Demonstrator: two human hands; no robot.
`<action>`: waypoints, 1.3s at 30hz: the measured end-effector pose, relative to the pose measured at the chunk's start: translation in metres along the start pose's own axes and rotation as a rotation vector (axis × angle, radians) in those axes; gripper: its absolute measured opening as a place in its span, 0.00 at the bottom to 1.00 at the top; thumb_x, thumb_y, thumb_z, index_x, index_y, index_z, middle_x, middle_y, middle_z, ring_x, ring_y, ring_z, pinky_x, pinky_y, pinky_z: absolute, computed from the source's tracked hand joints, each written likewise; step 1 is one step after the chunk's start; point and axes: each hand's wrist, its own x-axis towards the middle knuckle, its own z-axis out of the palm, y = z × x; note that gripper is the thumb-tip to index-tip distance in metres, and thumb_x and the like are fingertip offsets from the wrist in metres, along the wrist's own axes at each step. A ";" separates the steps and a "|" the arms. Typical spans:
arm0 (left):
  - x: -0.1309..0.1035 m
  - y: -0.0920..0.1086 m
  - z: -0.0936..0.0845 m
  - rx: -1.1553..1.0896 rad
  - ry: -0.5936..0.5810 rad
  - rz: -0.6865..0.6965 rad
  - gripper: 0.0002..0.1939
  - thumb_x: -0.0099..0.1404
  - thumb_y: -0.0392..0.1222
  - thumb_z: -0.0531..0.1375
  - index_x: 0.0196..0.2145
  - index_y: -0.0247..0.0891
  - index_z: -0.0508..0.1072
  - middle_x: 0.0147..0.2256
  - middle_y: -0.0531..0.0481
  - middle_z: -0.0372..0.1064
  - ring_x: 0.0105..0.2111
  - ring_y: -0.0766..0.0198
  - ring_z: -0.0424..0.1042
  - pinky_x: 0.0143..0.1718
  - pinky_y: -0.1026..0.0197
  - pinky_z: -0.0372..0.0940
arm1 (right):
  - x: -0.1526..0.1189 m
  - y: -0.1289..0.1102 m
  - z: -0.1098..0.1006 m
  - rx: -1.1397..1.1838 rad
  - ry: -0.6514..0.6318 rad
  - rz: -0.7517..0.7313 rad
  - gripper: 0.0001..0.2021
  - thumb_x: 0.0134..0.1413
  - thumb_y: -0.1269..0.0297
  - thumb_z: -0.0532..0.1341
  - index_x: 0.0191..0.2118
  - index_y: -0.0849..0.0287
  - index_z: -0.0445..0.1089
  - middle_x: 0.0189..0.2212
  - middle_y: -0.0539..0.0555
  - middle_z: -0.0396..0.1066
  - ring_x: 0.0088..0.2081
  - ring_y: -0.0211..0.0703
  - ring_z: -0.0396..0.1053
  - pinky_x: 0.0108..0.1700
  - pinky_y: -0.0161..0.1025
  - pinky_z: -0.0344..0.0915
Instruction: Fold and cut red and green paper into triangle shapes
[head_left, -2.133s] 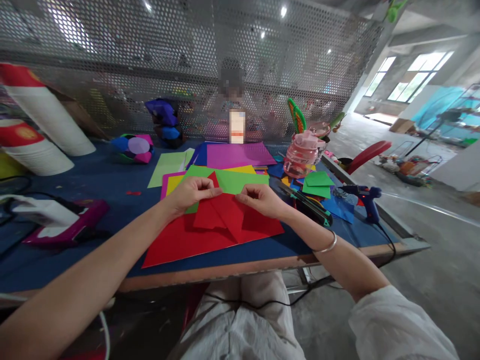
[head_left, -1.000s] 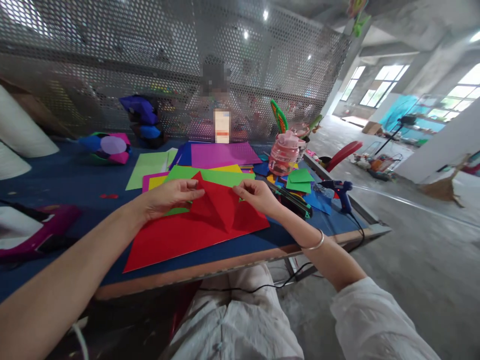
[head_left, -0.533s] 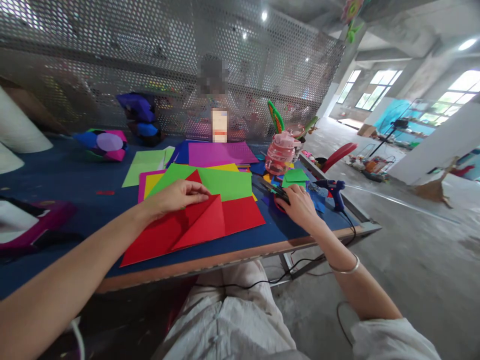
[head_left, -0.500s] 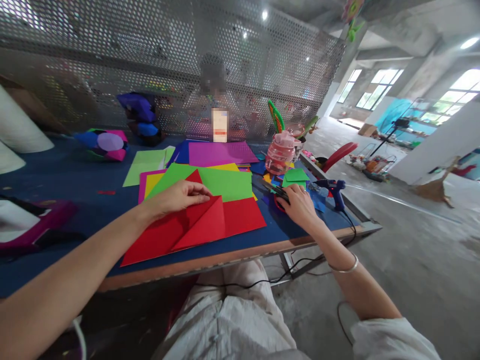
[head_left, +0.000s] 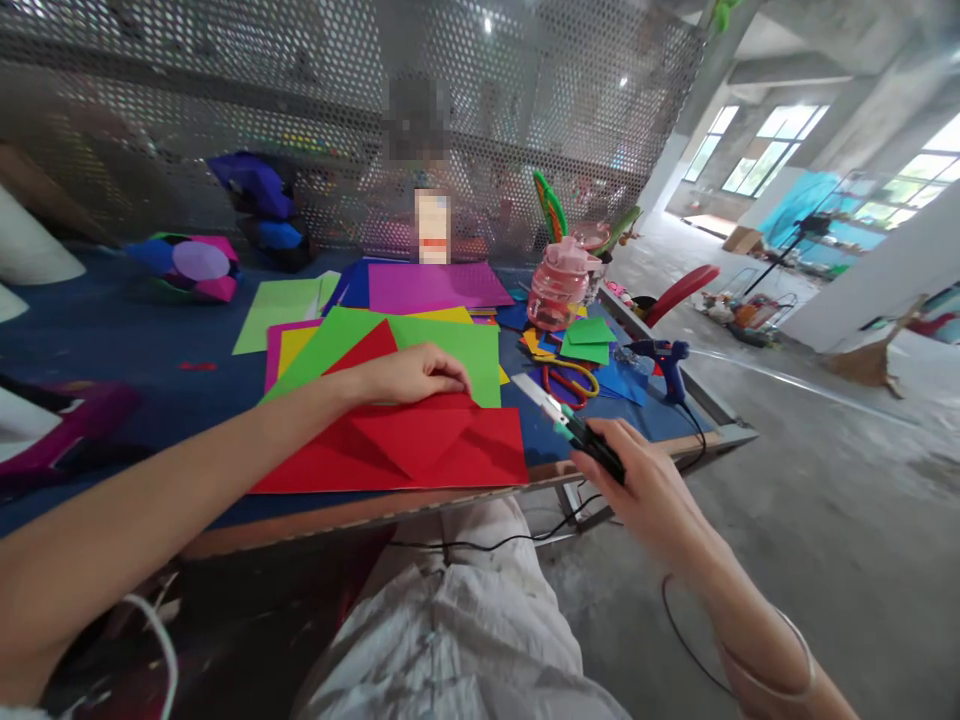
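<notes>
lifted off the tabletop (head_left: 150, 340), the cutter (head_left: 571, 426) sits gripped in my right hand (head_left: 641, 470), while my left hand (head_left: 420, 375) curls over folded red paper (head_left: 412, 440) on the red sheet (head_left: 495, 462), pinching or pressing i cannot tell from here, so both hands are occupied.

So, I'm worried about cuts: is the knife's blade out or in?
Out: a long pale blade juts from the dark handle of the knife.

Left hand (head_left: 424, 374) is on the folded red paper (head_left: 416, 435); right hand (head_left: 646, 482) has a black-handled cutter (head_left: 576, 433), blade out; scissors (head_left: 566, 365), pink bottle (head_left: 557, 292) and blue glue gun (head_left: 669, 364) sit nearby on the bench (head_left: 161, 335).
</notes>
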 end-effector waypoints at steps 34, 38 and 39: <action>-0.062 0.014 0.076 0.335 0.167 0.023 0.31 0.74 0.63 0.55 0.66 0.43 0.70 0.64 0.41 0.73 0.65 0.46 0.71 0.70 0.43 0.63 | -0.064 -0.003 0.007 0.358 -0.149 0.242 0.13 0.70 0.50 0.61 0.48 0.51 0.75 0.35 0.51 0.77 0.33 0.46 0.73 0.35 0.41 0.66; -0.057 0.009 0.069 0.322 0.176 -0.009 0.37 0.71 0.69 0.57 0.67 0.42 0.69 0.65 0.38 0.72 0.66 0.43 0.70 0.70 0.41 0.62 | -0.064 -0.003 0.008 0.355 -0.143 0.230 0.12 0.70 0.51 0.61 0.47 0.52 0.75 0.34 0.51 0.76 0.32 0.45 0.73 0.34 0.40 0.65; -0.057 0.010 0.069 0.319 0.164 -0.014 0.42 0.67 0.71 0.61 0.68 0.43 0.68 0.66 0.38 0.71 0.66 0.41 0.70 0.70 0.41 0.62 | -0.064 -0.002 0.008 0.354 -0.144 0.232 0.12 0.70 0.51 0.61 0.47 0.52 0.75 0.34 0.50 0.76 0.32 0.45 0.72 0.34 0.40 0.65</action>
